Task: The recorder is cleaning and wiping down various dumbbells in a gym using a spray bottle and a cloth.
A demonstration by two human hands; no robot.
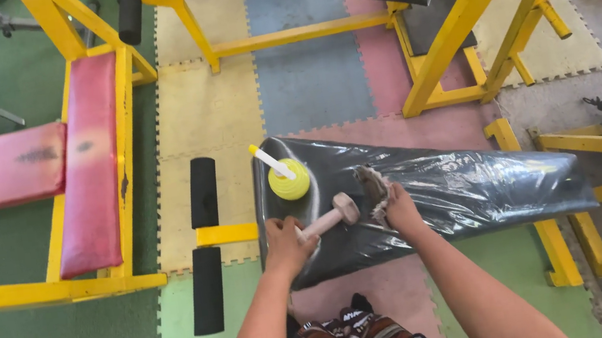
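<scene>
A: Gym floor of interlocking foam mats (308, 81) in yellow, blue, pink and green. Yellow steel frames all round. A black bench pad (468, 185) wrapped in clear plastic lies across the middle; red padded benches (88, 160) sit to the left.

B: What's on the black pad?

A: A small pale dumbbell-shaped tool (331, 217) and a yellow bottle (288, 181) with a white nozzle, near the pad's wider end. The bottle looks tipped, nozzle pointing up-left.

B: Risks?

A: The plastic wrap is slick and the pad looks sloped. My judgement: the bottle could roll or slide off the edge towards the black foam roller (202, 192), as nothing braces it. The wrap is wrinkled under the cloth, so a hard rub could snag or tear it.

B: Hands?

A: Left hand (288, 245) is closed round the near end of the pale tool, fingers curled in a fist-like grip; the far head rests on the pad. Right hand (400, 206) is bunched on a frayed grey rag (374, 188), pressing it to the wrap; I can't see the fingertips, but the hand is clenched, not spread.

B: Spacing?

A: Tool and rag lie just beside each other, the bottle near but apart.
</scene>
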